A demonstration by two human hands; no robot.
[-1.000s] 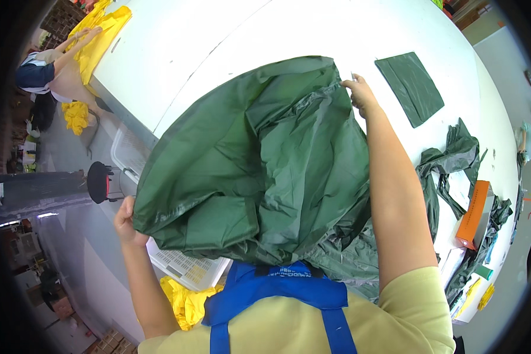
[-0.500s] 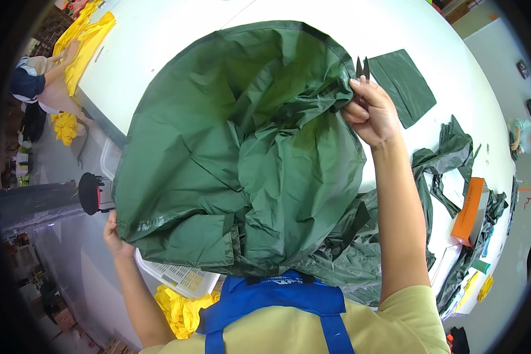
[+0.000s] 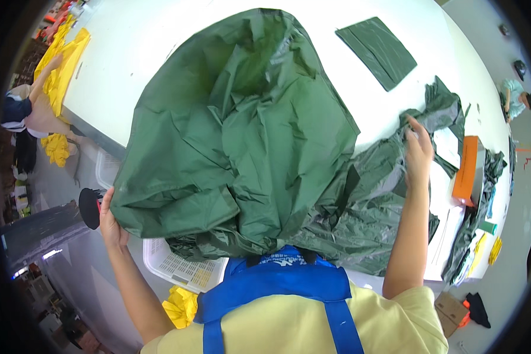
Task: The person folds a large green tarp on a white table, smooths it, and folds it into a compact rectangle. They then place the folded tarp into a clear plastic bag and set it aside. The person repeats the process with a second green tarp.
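Note:
A large sheet of green, thin, shiny fabric (image 3: 177, 147) with a hemmed rim lies spread and creased across the table in front of me. My left hand (image 3: 113, 227) grips its lower left edge, with some fingers hidden by the fabric. Away from that sheet, my right hand (image 3: 419, 150) is at the crumpled dark green fabric (image 3: 371, 194) on the right. Its fingers are partly curled and slightly blurred; what they hold cannot be made out. Beyond the sheet, a folded green fabric square (image 3: 379, 54) rests on the white table (image 3: 141, 53).
An orange box (image 3: 467, 168) stands at the right among dark fabric strips. Below the sheet's left side is a white plastic basket (image 3: 183, 268), with yellow fabric (image 3: 180, 307) beside it. A person (image 3: 26, 109) handles yellow fabric at far left; another person (image 3: 515, 97) is at far right.
My right hand has let go of the green sheet's upper right edge and moved right and down to the crumpled fabric. The dark scissor-like blades above it no longer show. My left hand keeps its hold.

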